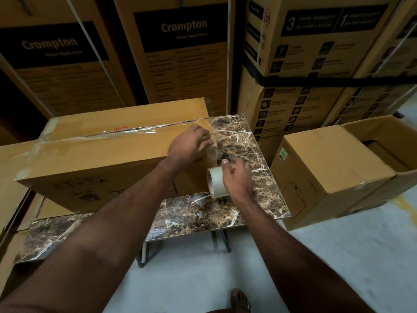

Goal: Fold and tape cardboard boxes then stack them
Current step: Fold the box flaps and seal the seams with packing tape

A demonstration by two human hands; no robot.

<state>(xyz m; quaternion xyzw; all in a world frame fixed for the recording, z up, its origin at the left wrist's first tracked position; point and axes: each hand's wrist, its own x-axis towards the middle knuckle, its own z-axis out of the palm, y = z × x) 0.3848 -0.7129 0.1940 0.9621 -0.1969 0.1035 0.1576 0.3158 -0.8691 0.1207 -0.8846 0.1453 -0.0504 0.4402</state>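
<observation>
A long box [108,154] lies across the left and middle of the marble-patterned worktop [237,204], its left end overhanging the worktop's left edge. A clear tape strip [144,131] runs along the seam on top of the box toward its right end.

The left hand [188,145] rests on the box's top right corner, its fingers [204,137] curled down and pressing the tape over the corner edge. The right hand [237,177] hovers just beside the box's right end, near the worktop's right edge. Its fingers are curled round the tape roll [214,181], with the thumb up on the roll's top. A short stretch of tape runs from the roll up to the box corner under the left hand.

On the floor [338,256] to the right of the worktop stand a closed small box [327,168] and, touching it on the far side, an open box [388,145]. Tall printed cartons [180,53] are stacked behind the worktop. A sandalled foot [240,300] shows at the bottom edge.
</observation>
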